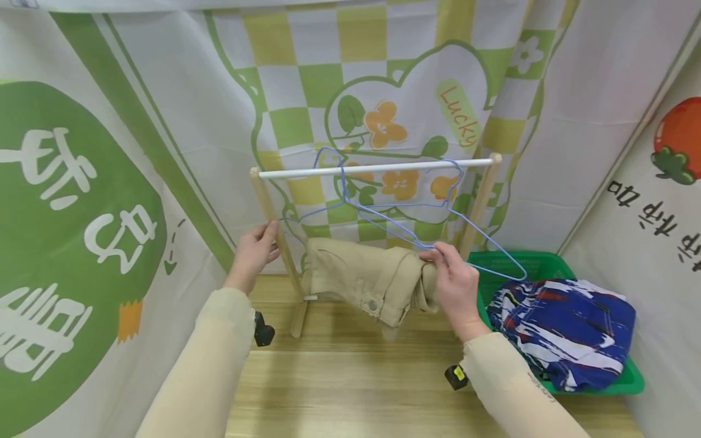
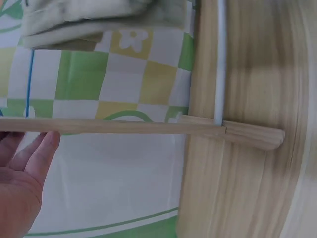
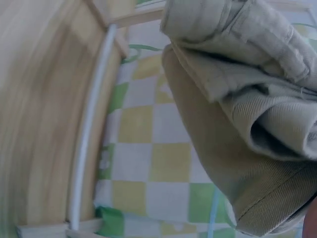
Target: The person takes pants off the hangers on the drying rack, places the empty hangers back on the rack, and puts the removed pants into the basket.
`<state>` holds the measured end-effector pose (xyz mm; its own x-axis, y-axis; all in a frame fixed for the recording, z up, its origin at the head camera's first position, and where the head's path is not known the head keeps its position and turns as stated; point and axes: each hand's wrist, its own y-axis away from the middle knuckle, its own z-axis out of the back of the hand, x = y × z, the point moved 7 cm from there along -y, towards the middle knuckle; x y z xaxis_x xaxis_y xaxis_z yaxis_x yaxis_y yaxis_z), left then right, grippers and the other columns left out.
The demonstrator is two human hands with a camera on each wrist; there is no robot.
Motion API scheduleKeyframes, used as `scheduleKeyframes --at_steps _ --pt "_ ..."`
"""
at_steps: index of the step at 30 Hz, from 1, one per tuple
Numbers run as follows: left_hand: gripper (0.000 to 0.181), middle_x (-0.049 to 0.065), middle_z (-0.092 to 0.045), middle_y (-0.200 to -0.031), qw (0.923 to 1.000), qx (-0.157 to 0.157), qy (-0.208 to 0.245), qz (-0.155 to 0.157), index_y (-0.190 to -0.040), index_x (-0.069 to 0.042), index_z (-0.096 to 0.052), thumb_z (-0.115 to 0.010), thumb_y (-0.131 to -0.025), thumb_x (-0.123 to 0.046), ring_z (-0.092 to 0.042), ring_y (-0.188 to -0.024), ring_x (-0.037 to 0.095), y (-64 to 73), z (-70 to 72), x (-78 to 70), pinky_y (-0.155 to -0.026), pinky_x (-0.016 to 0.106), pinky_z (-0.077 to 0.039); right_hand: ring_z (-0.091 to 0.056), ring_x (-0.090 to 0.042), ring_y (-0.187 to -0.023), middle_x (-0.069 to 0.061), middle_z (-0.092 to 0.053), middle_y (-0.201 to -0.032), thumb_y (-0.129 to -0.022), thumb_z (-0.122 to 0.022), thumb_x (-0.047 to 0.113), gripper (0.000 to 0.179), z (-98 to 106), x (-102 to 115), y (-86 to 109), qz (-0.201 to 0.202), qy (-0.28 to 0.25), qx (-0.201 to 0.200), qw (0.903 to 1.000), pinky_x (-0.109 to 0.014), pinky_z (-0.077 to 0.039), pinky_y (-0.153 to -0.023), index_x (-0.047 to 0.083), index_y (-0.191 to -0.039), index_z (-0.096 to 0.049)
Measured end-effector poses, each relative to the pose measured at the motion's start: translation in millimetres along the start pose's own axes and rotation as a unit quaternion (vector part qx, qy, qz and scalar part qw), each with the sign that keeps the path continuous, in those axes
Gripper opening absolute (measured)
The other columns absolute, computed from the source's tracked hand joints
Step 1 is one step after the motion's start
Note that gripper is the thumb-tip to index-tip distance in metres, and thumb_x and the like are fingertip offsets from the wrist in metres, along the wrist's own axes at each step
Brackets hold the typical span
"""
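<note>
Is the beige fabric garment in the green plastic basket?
No, the beige fabric garment hangs beneath the white upper rail, outside that green plastic basket.

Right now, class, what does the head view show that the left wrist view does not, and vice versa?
Only the head view: a green plastic basket, blue, red and white cloth in it, the white top rail, the right grip.

Only the left wrist view: a long stretch of the white lower bar; from the head, at most a short stub shows.

Both: the left grip at a slim pale wooden post, a khaki cloth garment, thin blue hanger wire, the green, yellow and white checked backdrop, the pale wood-grain surface.
</note>
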<state>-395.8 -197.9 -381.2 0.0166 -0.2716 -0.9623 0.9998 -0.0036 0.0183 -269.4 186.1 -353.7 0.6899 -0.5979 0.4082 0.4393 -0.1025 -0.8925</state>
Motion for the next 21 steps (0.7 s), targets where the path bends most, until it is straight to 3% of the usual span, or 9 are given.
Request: scheduleKeyframes --at_steps 3,7,9,12,14,16,17,19,21 --pt "0.076 0.025 -0.029 -0.163 0.9996 0.011 -0.026 -0.004 -0.160 0.000 -0.024 -0.039 -0.107 -0.053 -0.043 -0.143 0.042 2.7 -2.8 -1.4 -0.112 0.041 -0.046 -0.073 -0.032 -0.074 -0.015 -0.076 -0.084 -0.091 -0.063 -0.015 0.014 12.9 0.5 -6.2 -0.012 -0.001 -0.011 0.9999 -0.004 -0.047 -0.078 -0.004 -0.099 -0.067" --pt "0.079 0.022 -0.027 -0.164 0.9987 0.007 -0.051 -0.004 -0.160 -0.001 -0.024 -0.033 -0.107 -0.058 -0.043 -0.144 0.041 8.2 -0.1 -5.3 -0.113 0.042 -0.046 -0.073 -0.023 -0.075 -0.016 -0.075 -0.083 -0.093 -0.061 -0.014 0.014 29.7 -2.7 -11.2 -0.030 0.005 -0.023 0.9993 -0.003 -0.046 -0.076 -0.005 -0.101 -0.068" --pt "0.080 0.021 -0.033 -0.162 0.9982 -0.012 -0.058 -0.007 -0.159 -0.002 -0.029 -0.031 -0.106 -0.061 -0.045 -0.142 0.040 11.1 3.7 -8.2 -0.112 0.044 -0.046 -0.074 -0.014 -0.077 -0.015 -0.076 -0.081 -0.093 -0.062 -0.014 0.013 38.4 -4.5 -12.6 -0.039 0.005 -0.032 0.9987 -0.004 -0.048 -0.076 -0.005 -0.100 -0.069" --pt "0.076 0.021 -0.053 -0.148 0.9922 -0.082 -0.088 -0.035 -0.149 -0.001 -0.048 -0.029 -0.106 -0.061 -0.056 -0.132 0.039 16.3 13.3 -15.5 -0.106 0.047 -0.052 -0.073 -0.001 -0.082 -0.014 -0.076 -0.080 -0.093 -0.062 -0.013 0.013 48.9 -7.1 -13.0 -0.050 0.000 -0.030 0.9983 -0.006 -0.051 -0.078 -0.005 -0.101 -0.070" --pt "0.073 0.021 -0.066 -0.132 0.9811 -0.131 -0.123 -0.073 -0.136 0.000 -0.062 -0.030 -0.107 -0.059 -0.065 -0.120 0.039 21.4 18.1 -23.5 -0.099 0.048 -0.056 -0.072 0.004 -0.084 -0.015 -0.075 -0.079 -0.094 -0.062 -0.013 0.014 54.2 -8.1 -12.1 -0.054 -0.002 -0.022 0.9983 -0.007 -0.052 -0.080 -0.005 -0.102 -0.071" --pt "0.067 0.019 -0.073 -0.117 0.9624 -0.161 -0.179 -0.126 -0.121 0.001 -0.070 -0.031 -0.109 -0.053 -0.070 -0.110 0.039 27.7 18.3 -34.3 -0.094 0.051 -0.057 -0.070 0.008 -0.084 -0.017 -0.074 -0.079 -0.095 -0.061 -0.013 0.016 57.3 -9.7 -9.8 -0.058 -0.007 -0.007 0.9983 -0.006 -0.052 -0.078 -0.005 -0.103 -0.071" --pt "0.064 0.019 -0.075 -0.112 0.9522 -0.162 -0.208 -0.154 -0.115 0.001 -0.072 -0.033 -0.110 -0.049 -0.071 -0.106 0.039 30.8 15.9 -39.7 -0.091 0.052 -0.058 -0.069 0.010 -0.084 -0.018 -0.074 -0.079 -0.095 -0.060 -0.014 0.017 58.5 -10.5 -8.3 -0.061 -0.009 0.000 0.9981 -0.006 -0.051 -0.078 -0.005 -0.104 -0.072" --pt "0.057 0.019 -0.075 -0.109 0.9312 -0.129 -0.266 -0.213 -0.114 0.001 -0.073 -0.037 -0.111 -0.043 -0.072 -0.104 0.041 36.6 5.1 -49.7 -0.092 0.054 -0.057 -0.067 0.014 -0.086 -0.022 -0.073 -0.079 -0.095 -0.059 -0.015 0.019 59.9 -11.3 -5.4 -0.065 -0.023 0.016 0.9975 -0.006 -0.051 -0.078 -0.006 -0.105 -0.072" --pt "0.052 0.019 -0.074 -0.116 0.9143 -0.061 -0.311 -0.253 -0.120 0.001 -0.072 -0.040 -0.110 -0.040 -0.070 -0.109 0.042 41.4 -10.5 -54.7 -0.097 0.056 -0.054 -0.066 0.015 -0.086 -0.023 -0.073 -0.079 -0.095 -0.058 -0.017 0.020 60.4 -12.3 -2.5 -0.070 -0.037 0.029 0.9964 -0.006 -0.051 -0.078 -0.007 -0.106 -0.071"
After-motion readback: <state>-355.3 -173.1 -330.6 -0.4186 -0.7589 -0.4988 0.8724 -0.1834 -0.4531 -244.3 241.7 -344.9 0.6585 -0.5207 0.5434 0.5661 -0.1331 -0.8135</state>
